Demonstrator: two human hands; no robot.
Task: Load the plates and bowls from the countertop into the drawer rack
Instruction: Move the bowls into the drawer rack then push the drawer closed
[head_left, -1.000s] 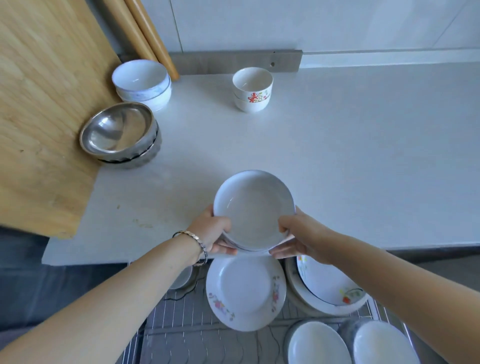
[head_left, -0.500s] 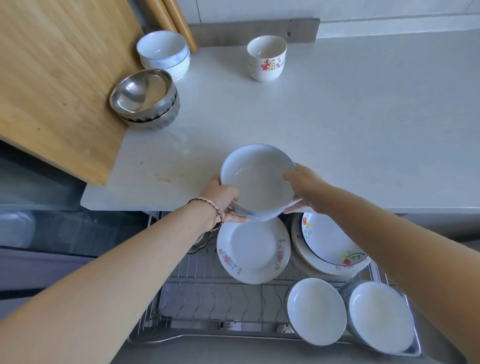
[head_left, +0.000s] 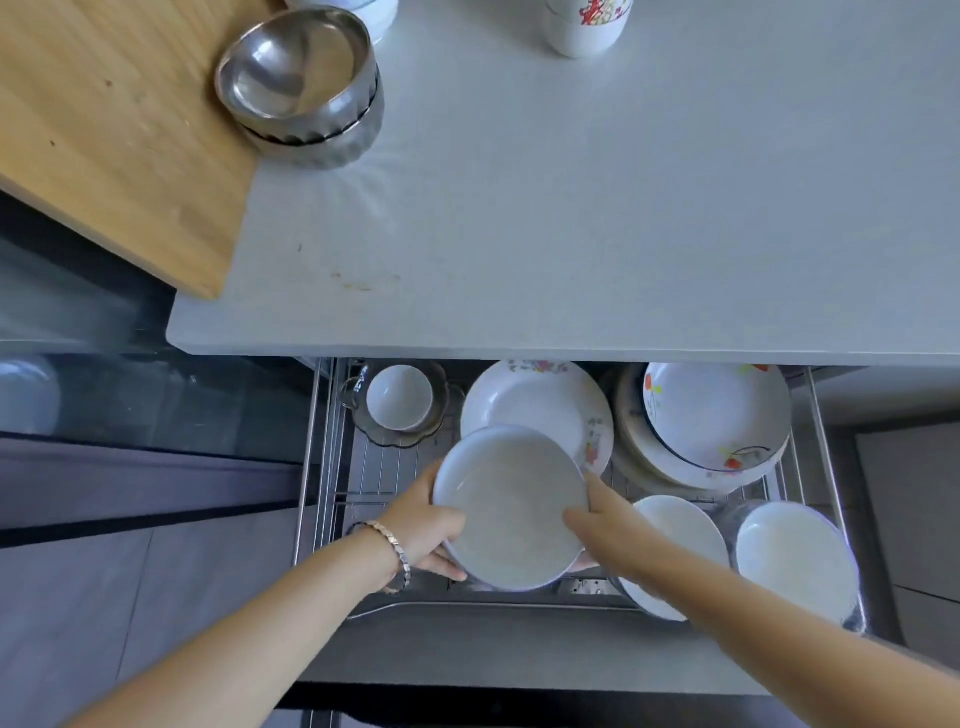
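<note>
The left grip (head_left: 431, 535) and right grip (head_left: 597, 525) clasp the plain white shallow ceramic bowl (head_left: 511, 509) by opposite rims, thumbs on top, fingers curled beneath. It hangs over the front middle of the wire drawer rack (head_left: 384, 480), overlapping the flower-edged white plate (head_left: 535, 400). Best lowered level onto the free wires left of the white bowl (head_left: 691, 535), with fingers slipped out once it rests. The stacked steel bowls (head_left: 301, 78) sit at the tabletop's (head_left: 623, 208) back left.

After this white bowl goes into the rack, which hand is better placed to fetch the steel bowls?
Probably the left hand: both hold the white bowl, but the steel bowls stand far left on the countertop, its side.
</note>
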